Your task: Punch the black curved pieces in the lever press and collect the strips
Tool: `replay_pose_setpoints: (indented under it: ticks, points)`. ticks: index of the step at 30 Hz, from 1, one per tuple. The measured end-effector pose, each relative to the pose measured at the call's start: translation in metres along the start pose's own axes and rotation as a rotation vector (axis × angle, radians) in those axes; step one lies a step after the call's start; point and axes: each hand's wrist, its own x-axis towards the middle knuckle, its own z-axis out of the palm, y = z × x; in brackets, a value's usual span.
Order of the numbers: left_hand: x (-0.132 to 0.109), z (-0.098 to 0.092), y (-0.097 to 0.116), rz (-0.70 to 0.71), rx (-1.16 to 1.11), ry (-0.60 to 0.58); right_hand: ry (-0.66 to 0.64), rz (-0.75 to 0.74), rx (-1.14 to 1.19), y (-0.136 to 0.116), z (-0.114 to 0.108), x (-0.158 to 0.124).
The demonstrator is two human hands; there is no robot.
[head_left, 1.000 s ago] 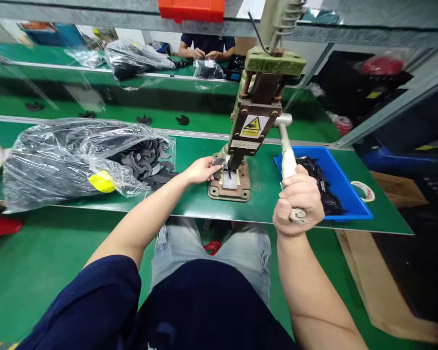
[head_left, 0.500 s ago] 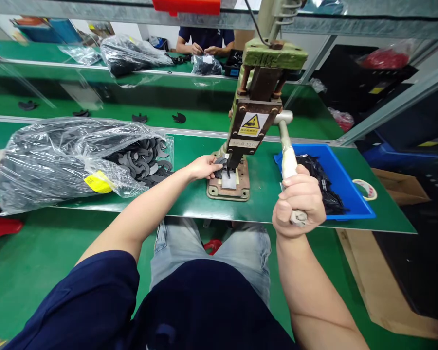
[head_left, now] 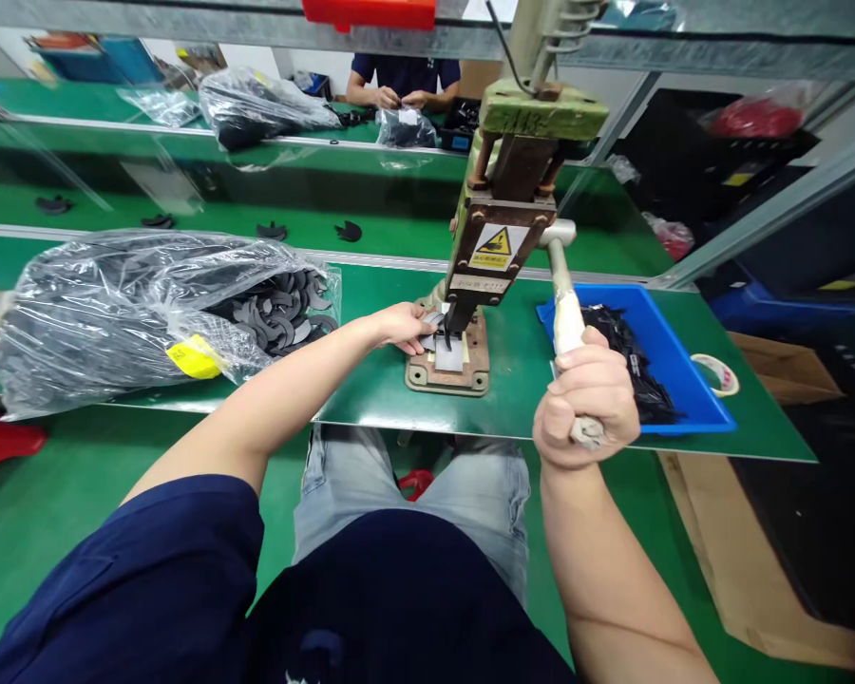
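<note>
Our left hand [head_left: 400,328]: pinching a grey piece [head_left: 434,319] at the base [head_left: 478,350] of the press [head_left: 479,275], presumably to steady it. Our right hand [head_left: 591,399]: wrapped round the lever [head_left: 565,302], likely for control. Plastic bag [head_left: 114,313]: leftward, within reach, we judge.

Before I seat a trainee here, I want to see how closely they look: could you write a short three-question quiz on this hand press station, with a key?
1. What does the right hand hold?
A) roll of tape
B) press lever
C) clear plastic bag

2. True or false: the blue tray stands to the right of the hand press.

3. Fill in: the warning sticker on the hand press shows a ____ triangle.

Key: 1 B; 2 true; 3 yellow.
</note>
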Motion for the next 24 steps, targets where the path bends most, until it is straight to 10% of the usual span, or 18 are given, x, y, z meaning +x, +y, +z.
replay_pose_setpoints:
  ticks: [8,17,24]
  points:
    - [-0.004,0.001,0.000,-0.082,-0.147,-0.032,-0.009,-0.017,0.018,-0.002,0.002,0.008]
    - [-0.029,0.014,-0.004,0.061,-0.210,0.036,0.001,0.074,0.118,-0.001,0.000,0.111]
    - [-0.116,0.017,-0.007,0.282,-0.242,-0.059,-0.272,0.449,0.096,0.033,0.007,-0.012]
